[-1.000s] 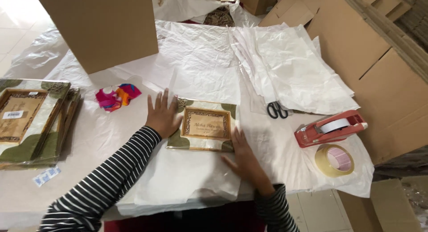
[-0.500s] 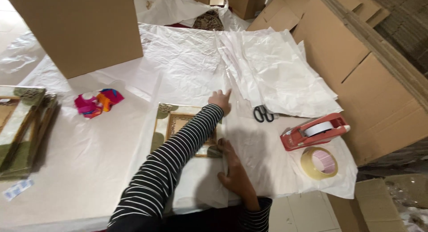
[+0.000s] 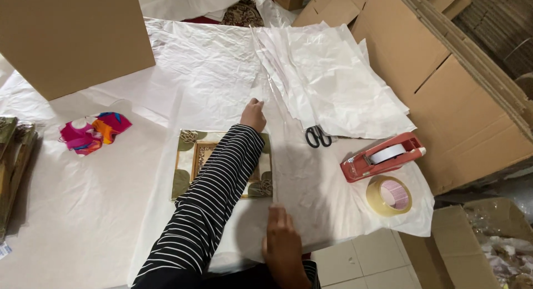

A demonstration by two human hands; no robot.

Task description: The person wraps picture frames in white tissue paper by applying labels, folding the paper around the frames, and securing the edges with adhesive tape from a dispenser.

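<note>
A decorated picture frame (image 3: 186, 179) with green leaf corners lies flat on a white paper sheet (image 3: 311, 194) spread over the table. My left arm, in a striped sleeve, crosses over the frame. My left hand (image 3: 254, 114) is past the frame's far right corner, fingers curled on the edge of the paper sheet there. Near the table's front edge, my right hand (image 3: 282, 245) rests flat on the same sheet, to the right of the frame. The arm hides the frame's middle.
Black scissors (image 3: 317, 136), a red tape dispenser (image 3: 383, 156) and a tape roll (image 3: 390, 195) lie to the right. Loose white sheets (image 3: 338, 78) are piled behind them. A colourful cloth (image 3: 93, 132) and stacked frames (image 3: 14, 167) lie left. Cardboard boxes (image 3: 72, 39) stand behind and right.
My left hand left the frame's left side and reached across it to the paper edge on the right. My right hand slid off the frame toward the table's front edge.
</note>
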